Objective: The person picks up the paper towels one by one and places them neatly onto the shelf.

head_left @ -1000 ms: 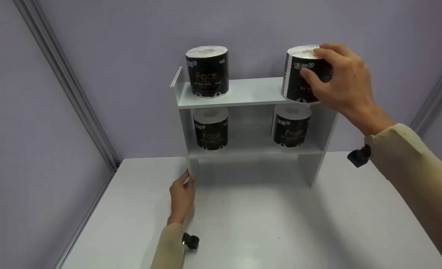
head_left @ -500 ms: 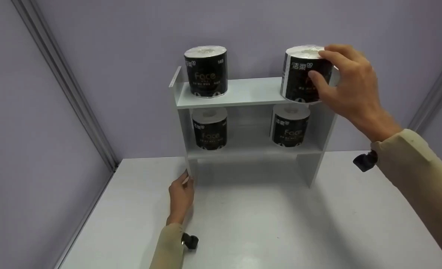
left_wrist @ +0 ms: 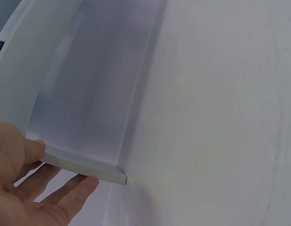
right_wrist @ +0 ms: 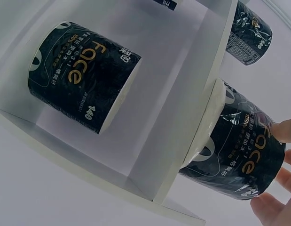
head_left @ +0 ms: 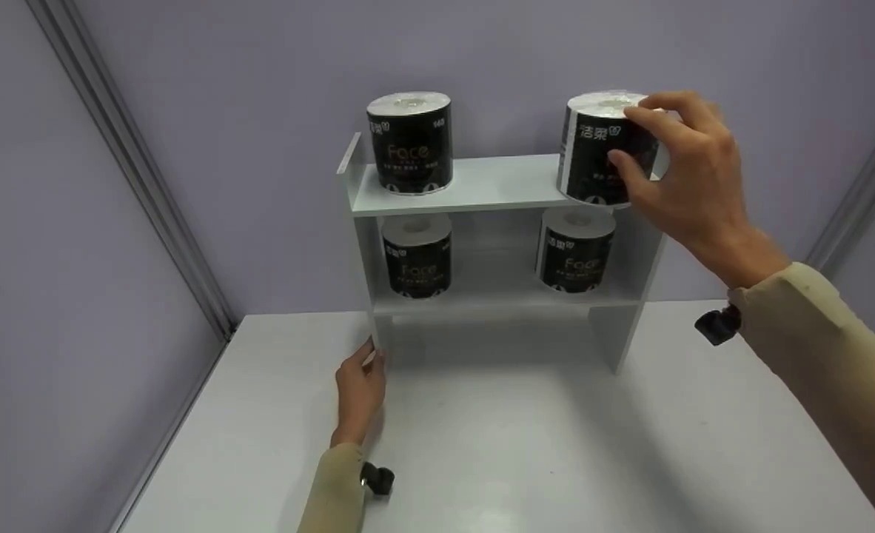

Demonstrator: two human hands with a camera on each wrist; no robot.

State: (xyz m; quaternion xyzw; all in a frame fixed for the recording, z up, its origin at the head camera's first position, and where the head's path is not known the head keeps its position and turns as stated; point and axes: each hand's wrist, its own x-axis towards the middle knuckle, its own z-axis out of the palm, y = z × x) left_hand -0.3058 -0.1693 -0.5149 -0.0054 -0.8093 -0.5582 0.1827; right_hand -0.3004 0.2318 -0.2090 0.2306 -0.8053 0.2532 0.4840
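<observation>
My right hand [head_left: 693, 178] grips a toilet paper roll [head_left: 593, 163] in a dark printed wrapper at the right end of the shelf unit's top board. Its thumb lies on the front of the wrapper and its fingers reach over the top rim. In the right wrist view the fingertips [right_wrist: 267, 205] meet the upper part of this upright roll [right_wrist: 230, 146], whose base is at the board's front edge. My left hand [head_left: 361, 389] pinches the lower left side panel of the white shelf unit [head_left: 504, 181]. The left wrist view shows thumb and fingers on either side of that panel [left_wrist: 84, 169].
Another toilet paper roll [head_left: 411, 152] stands at the top board's left end. On the middle board are a left roll [head_left: 419, 270] and a right roll [head_left: 577, 260]. The unit stands on a white table [head_left: 497, 437] before a pale wall [head_left: 260, 148].
The right hand has shifted slightly right and down on the roll, its thumb lower on the wrapper. The roll stays almost in place. The left hand keeps its hold on the panel.
</observation>
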